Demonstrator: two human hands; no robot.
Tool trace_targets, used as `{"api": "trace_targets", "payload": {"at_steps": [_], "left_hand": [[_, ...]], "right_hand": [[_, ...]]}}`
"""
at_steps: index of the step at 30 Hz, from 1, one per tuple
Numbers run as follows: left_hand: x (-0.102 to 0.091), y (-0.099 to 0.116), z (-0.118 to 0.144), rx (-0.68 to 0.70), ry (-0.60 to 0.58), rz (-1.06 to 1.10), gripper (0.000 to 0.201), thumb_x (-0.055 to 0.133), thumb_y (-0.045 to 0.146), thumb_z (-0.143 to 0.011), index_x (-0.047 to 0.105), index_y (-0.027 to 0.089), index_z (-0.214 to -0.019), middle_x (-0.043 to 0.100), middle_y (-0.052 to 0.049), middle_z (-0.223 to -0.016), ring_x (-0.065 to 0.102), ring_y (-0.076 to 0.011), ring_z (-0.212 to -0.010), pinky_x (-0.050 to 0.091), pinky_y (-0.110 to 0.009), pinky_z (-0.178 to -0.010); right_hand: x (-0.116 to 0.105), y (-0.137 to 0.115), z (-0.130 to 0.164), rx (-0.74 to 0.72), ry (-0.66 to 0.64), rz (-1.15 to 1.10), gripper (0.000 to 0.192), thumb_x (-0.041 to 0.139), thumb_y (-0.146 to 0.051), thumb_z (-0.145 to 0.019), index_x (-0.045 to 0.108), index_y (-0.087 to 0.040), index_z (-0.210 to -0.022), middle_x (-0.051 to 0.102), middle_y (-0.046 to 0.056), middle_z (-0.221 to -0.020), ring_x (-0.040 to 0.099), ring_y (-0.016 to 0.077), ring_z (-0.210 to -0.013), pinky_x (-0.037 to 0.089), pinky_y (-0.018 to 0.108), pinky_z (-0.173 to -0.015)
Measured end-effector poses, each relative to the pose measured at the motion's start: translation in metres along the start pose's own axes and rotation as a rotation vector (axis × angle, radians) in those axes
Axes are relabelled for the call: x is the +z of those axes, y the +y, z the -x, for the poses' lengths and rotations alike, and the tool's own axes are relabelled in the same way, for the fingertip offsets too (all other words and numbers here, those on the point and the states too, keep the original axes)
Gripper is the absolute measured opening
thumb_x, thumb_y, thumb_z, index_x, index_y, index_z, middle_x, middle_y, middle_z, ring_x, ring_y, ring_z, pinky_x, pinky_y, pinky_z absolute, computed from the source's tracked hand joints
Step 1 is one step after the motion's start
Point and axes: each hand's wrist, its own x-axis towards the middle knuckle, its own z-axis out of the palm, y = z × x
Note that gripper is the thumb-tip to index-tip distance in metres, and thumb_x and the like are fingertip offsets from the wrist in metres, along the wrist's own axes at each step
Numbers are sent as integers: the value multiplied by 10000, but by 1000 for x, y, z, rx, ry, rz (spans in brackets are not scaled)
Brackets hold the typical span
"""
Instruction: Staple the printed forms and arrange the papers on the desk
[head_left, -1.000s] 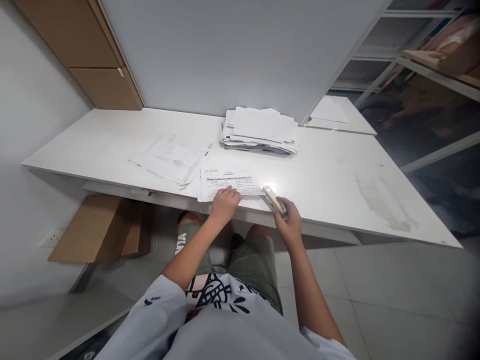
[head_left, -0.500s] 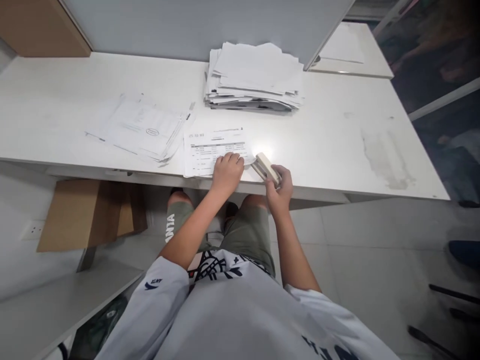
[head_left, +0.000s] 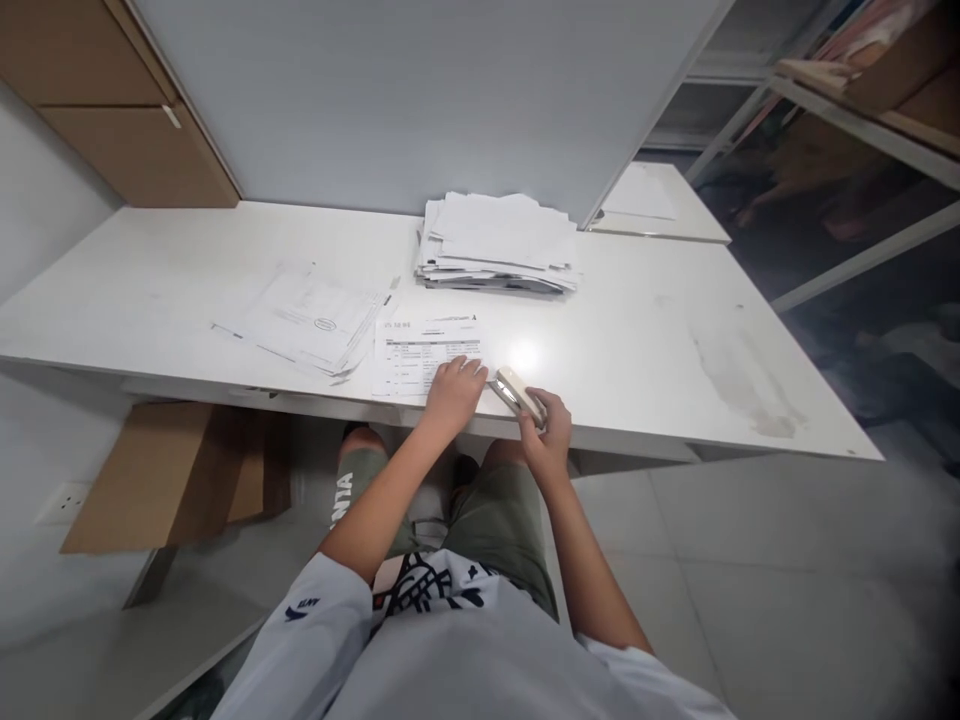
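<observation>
White desk [head_left: 645, 340] bears paper stack [head_left: 499, 243], loose sheets [head_left: 307, 318] (fanned), form [head_left: 420, 352].

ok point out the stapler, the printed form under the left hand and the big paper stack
stapler [head_left: 513, 388], head view, on its cream top arm
printed form [head_left: 420, 352], head view, on the table of printed lines
paper stack [head_left: 499, 238], head view, on the top sheet

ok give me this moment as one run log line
left hand: flat on printed sheet | right hand: grips stapler at sheet's right corner | paper stack: behind, untouched | desk
</observation>
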Motion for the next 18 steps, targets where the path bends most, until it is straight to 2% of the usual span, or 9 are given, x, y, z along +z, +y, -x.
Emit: {"api": "trace_targets", "payload": {"at_steps": [3,5,7,10,13,15,18], "left_hand": [[-4,-1,-3,26,-28,-63,206,442,143,-954,628,139,-1042,656,-133,-1086,572,-275,-1066,482,-404,-827],[-5,-1,-4,18,-19,-88,186,458,140,-944,625,132,-1027,653,-134,-1044,580,-269,-1036,486,-396,-818],[-4,0,-3,10,5,-110,208,463,138,-941,625,133,-1071,646,-141,-1095,549,-279,-1137,473,-407,-890],[-1,7,-2,-31,20,-121,309,425,125,-948,607,144,-1197,598,-135,-1278,416,-317,-1329,390,-460,-1042],[3,18,-8,-116,-6,-92,400,368,111,-960,557,164,-1308,545,-120,-1378,409,-341,-1339,375,-485,-1056],[6,23,-13,-163,-19,-72,431,343,100,-961,535,175,-1339,533,-129,-1394,421,-341,-1331,379,-504,-1048],[5,23,-16,-169,-23,-47,448,333,90,-960,514,171,-1362,514,-141,-1415,412,-337,-1345,371,-524,-1054]], "right_hand": [[3,-5,-1,-18,-33,-49,276,485,-283,-876,579,-210,-1125,626,97,-1050,593,264,-982,477,432,-865],[6,-8,0,-23,-33,-68,273,479,-292,-891,575,-203,-1131,619,102,-1051,588,259,-984,487,417,-845],[8,-11,2,-20,-15,-66,271,475,-293,-900,572,-194,-1133,614,104,-1053,585,255,-986,491,416,-844],[7,-16,6,-49,4,-33,266,478,-280,-898,568,-183,-1128,607,104,-1035,577,254,-984,482,437,-872],[9,-19,8,-97,12,15,270,468,-267,-897,550,-190,-1143,585,106,-1053,552,257,-1025,454,462,-930],[13,-18,9,-73,49,49,291,435,-254,-908,526,-199,-1179,565,107,-1090,539,254,-1061,442,466,-953],[20,-19,9,-53,86,124,295,423,-251,-906,524,-201,-1179,573,106,-1087,544,253,-1054,447,457,-934]]}}
